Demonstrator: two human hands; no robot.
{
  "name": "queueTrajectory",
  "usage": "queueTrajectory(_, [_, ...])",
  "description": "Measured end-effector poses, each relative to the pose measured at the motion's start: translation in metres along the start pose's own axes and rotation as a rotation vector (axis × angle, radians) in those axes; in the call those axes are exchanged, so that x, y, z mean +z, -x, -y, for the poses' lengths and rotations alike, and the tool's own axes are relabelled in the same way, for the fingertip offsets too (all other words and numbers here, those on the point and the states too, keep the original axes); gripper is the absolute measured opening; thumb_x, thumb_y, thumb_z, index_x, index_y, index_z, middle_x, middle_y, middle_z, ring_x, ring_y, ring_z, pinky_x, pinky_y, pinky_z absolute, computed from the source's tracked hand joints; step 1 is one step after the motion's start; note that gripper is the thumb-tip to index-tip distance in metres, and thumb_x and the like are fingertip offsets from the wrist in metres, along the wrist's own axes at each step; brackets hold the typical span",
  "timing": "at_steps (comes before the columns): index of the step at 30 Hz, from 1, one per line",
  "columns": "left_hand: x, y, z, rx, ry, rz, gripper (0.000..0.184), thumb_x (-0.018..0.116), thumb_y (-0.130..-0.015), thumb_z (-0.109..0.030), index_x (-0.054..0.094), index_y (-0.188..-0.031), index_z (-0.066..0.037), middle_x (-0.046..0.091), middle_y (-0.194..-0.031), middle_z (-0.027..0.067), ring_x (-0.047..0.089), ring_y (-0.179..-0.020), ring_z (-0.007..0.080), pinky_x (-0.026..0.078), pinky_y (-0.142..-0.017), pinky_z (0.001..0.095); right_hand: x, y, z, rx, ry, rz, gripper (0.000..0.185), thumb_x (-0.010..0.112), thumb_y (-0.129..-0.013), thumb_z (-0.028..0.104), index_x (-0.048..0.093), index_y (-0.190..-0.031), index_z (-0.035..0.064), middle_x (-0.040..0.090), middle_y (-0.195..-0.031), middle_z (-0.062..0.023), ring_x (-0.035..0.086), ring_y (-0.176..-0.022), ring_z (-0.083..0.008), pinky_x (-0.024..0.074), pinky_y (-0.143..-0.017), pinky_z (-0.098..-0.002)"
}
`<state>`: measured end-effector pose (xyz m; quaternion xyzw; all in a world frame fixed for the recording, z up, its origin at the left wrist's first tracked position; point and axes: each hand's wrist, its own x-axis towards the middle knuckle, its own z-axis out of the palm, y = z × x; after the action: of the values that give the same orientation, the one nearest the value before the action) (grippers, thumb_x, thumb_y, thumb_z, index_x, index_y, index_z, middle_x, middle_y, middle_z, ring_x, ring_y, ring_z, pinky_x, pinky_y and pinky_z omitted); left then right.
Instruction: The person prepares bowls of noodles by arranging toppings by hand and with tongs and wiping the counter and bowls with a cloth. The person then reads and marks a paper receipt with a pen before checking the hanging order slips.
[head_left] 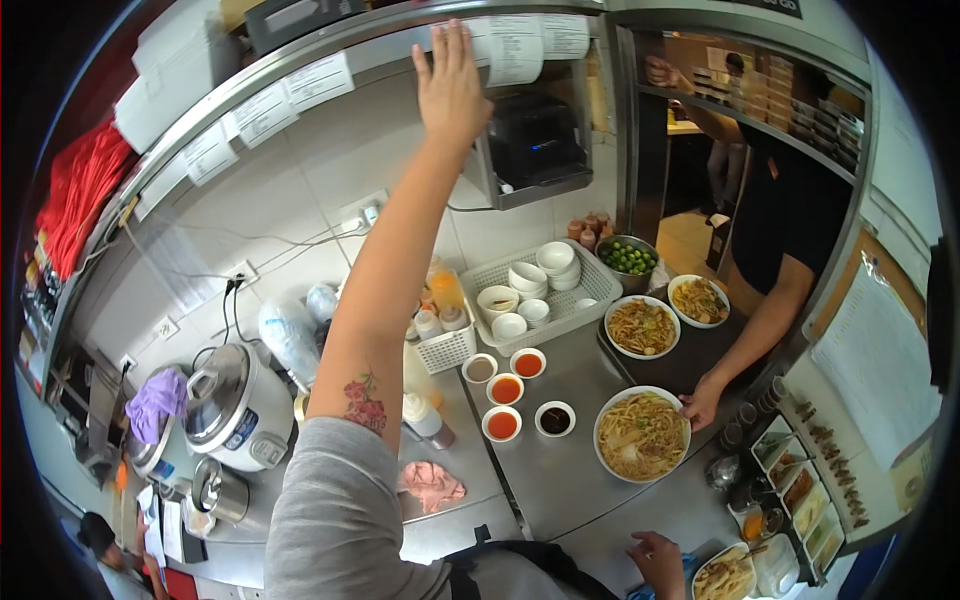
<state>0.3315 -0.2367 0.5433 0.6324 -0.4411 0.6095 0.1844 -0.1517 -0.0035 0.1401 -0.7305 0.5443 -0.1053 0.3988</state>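
My left hand (455, 95) is raised to the metal shelf rail, fingers stretched out against the row of paper order slips (516, 50). Its palm faces away from me, so whatever lies under it is hidden. Low in the view, my right hand (657, 563) hangs over the counter's near side with loosely bent fingers and nothing visible in it. Nearest to it is a bowl of noodles (724, 575) at the bottom edge. A co-worker's hand (704, 402) touches the rim of a larger noodle bowl (642, 436) on the steel counter.
Small sauce cups (502, 424) stand mid-counter, before a basket of white bowls (540, 290). Two filled bowls (642, 327) sit by the pass window, near a pot of green limes (627, 257). Left are a rice cooker (240, 410) and a pink cloth (432, 484).
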Motion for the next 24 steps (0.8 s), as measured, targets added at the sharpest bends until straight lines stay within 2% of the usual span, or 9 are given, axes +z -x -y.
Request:
queueTrajectory(2, [-0.013, 0.010, 0.015, -0.011, 0.129, -0.098, 0.100, 0.071, -0.064, -0.029, 0.021, -0.146, -0.001, 0.020, -0.154, 0.0128, 0.017, -0.143, 0.0284, 0.010, -0.114, 0.0521, 0.000, -0.002, 0.005, -0.072, -0.043, -0.018, 0.032, 0.063, -0.083, 0.032, 0.064, -0.111, 0.0150, 0.067, -0.096, -0.0173, 0.062, -0.092, -0.0360, 0.0491, -0.080, -0.0438])
queueTrajectory(4, [-0.033, 0.022, 0.036, -0.035, 0.194, -0.226, 0.097, 0.069, -0.068, -0.033, 0.021, -0.147, -0.003, 0.019, -0.154, 0.0132, 0.016, -0.143, 0.0292, 0.006, -0.114, 0.0521, 0.002, 0.000, 0.015, -0.005, -0.008, 0.023, 0.032, 0.064, -0.083, 0.029, 0.064, -0.111, 0.0129, 0.067, -0.096, -0.0175, 0.062, -0.092, -0.0360, 0.0494, -0.079, -0.0429])
queueTrajectory(6, [-0.044, 0.036, 0.071, -0.163, 0.196, -0.353, 0.093, 0.067, -0.071, -0.033, 0.022, -0.147, -0.003, 0.019, -0.154, 0.0128, 0.017, -0.143, 0.0297, 0.005, -0.113, 0.0524, 0.008, -0.002, 0.018, -0.002, -0.023, 0.037, 0.032, 0.064, -0.082, 0.027, 0.064, -0.110, 0.0112, 0.067, -0.096, -0.0179, 0.062, -0.092, -0.0359, 0.0496, -0.079, -0.0425])
queueTrajectory(10, [-0.031, 0.055, 0.123, -0.178, 0.016, -0.235, 0.092, 0.065, -0.073, -0.032, 0.020, -0.147, -0.002, 0.018, -0.155, 0.0134, 0.014, -0.143, 0.0300, 0.005, -0.113, 0.0533, 0.010, 0.000, 0.020, -0.084, -0.024, 0.076, 0.031, 0.063, -0.083, 0.026, 0.064, -0.110, 0.0093, 0.066, -0.097, -0.0187, 0.063, -0.092, -0.0358, 0.0494, -0.080, -0.0427])
queueTrajectory(14, [-0.023, 0.061, 0.107, -0.128, 0.076, -0.157, 0.093, 0.065, -0.072, -0.030, 0.019, -0.147, -0.001, 0.017, -0.155, 0.0141, 0.013, -0.144, 0.0301, 0.005, -0.113, 0.0539, 0.012, -0.023, 0.018, -0.235, 0.060, 0.069, 0.029, 0.060, -0.085, 0.025, 0.065, -0.109, 0.0097, 0.066, -0.097, -0.0188, 0.063, -0.091, -0.0359, 0.0498, -0.078, -0.0423])
queueTrajectory(17, [-0.017, 0.055, 0.080, -0.123, 0.120, -0.133, 0.092, 0.064, -0.069, -0.028, 0.021, -0.146, 0.000, 0.017, -0.154, 0.0144, 0.014, -0.143, 0.0305, 0.005, -0.113, 0.0543, 0.012, -0.037, 0.037, -0.302, -0.089, -0.051, 0.028, 0.072, -0.073, 0.016, 0.069, -0.100, 0.0066, 0.068, -0.078, -0.0114, 0.066, -0.071, -0.0223, 0.0526, -0.069, -0.0321])
queueTrajectory(23, [-0.008, 0.032, 0.049, -0.141, 0.197, -0.195, 0.084, 0.062, -0.068, -0.024, 0.030, -0.142, 0.002, 0.025, -0.152, 0.0153, 0.020, -0.141, 0.0318, 0.003, -0.112, 0.0551, 0.020, -0.036, 0.070, -0.296, -0.143, -0.042, 0.027, 0.070, -0.073, 0.008, 0.069, -0.100, 0.0065, 0.068, -0.079, -0.0107, 0.066, -0.073, -0.0218, 0.0525, -0.070, -0.0316])
queueTrajectory(24, [-0.009, 0.033, 0.049, -0.148, 0.223, -0.227, 0.082, 0.061, -0.069, -0.022, 0.031, -0.142, 0.001, 0.028, -0.150, 0.0155, 0.022, -0.141, 0.0323, 0.004, -0.113, 0.0548, 0.021, -0.035, 0.072, -0.246, -0.120, -0.002, 0.027, 0.066, -0.078, 0.013, 0.068, -0.104, 0.0080, 0.067, -0.085, -0.0134, 0.065, -0.078, -0.0262, 0.0516, -0.073, -0.0348])
